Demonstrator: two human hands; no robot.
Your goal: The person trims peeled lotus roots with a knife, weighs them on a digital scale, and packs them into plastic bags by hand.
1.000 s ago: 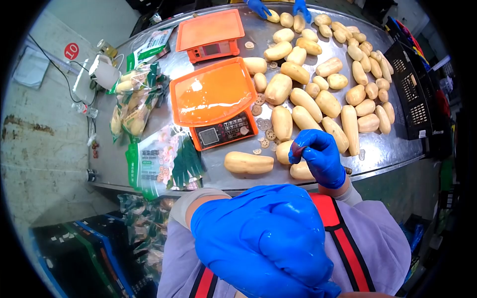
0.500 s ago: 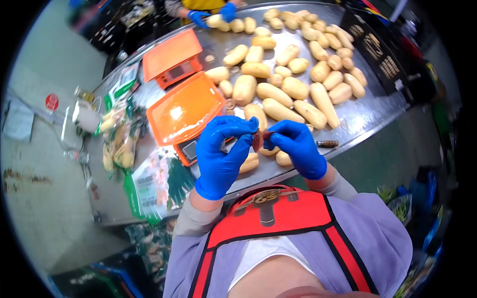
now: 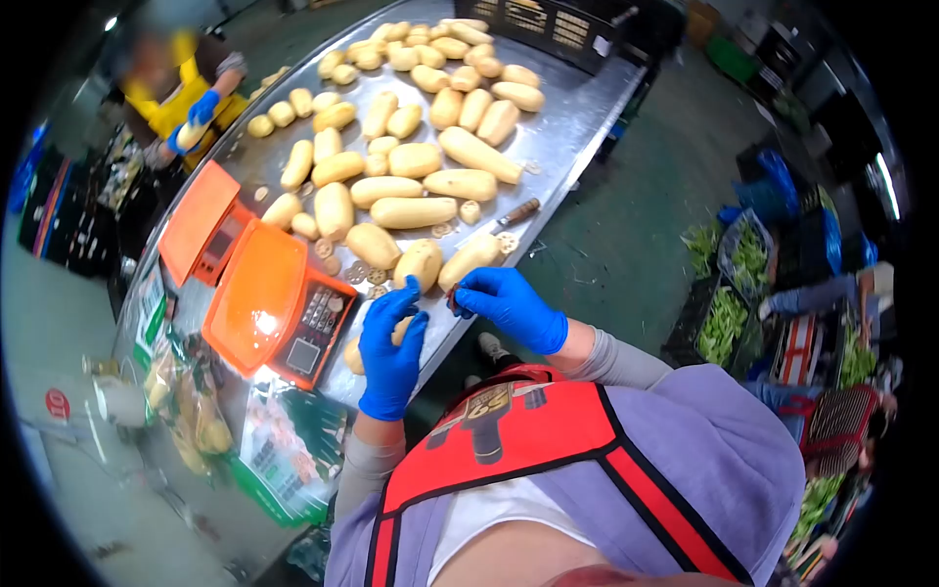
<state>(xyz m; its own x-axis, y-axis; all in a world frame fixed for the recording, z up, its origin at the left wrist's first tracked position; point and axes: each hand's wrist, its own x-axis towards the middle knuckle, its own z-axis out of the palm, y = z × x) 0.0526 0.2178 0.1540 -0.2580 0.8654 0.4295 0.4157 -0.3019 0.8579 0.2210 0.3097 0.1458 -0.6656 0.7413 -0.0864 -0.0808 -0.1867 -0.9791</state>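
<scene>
My right hand (image 3: 509, 305), in a blue glove, pinches a small dark red item (image 3: 455, 298) over the table's near edge. To its left my left hand (image 3: 391, 357), gloved too, is raised with thumb and fingers apart, and nothing shows between them. Peeled lotus root pieces (image 3: 418, 264) lie just beyond both hands. One pale piece (image 3: 354, 354) is partly hidden behind my left hand. A knife with a brown handle (image 3: 518, 212) rests near the table's right edge.
Two orange scales (image 3: 256, 293) stand on the metal table (image 3: 577, 127) at the left, near filled bags (image 3: 186, 401) and a printed bag (image 3: 284, 440). A co-worker in a yellow apron (image 3: 176, 98) holds a root piece. Crates of greens (image 3: 722, 328) are at the right.
The view has turned rightward. My left hand, large and near the camera at first, came to the dark red item beside my right hand and has since moved apart from it, fingers spread.
</scene>
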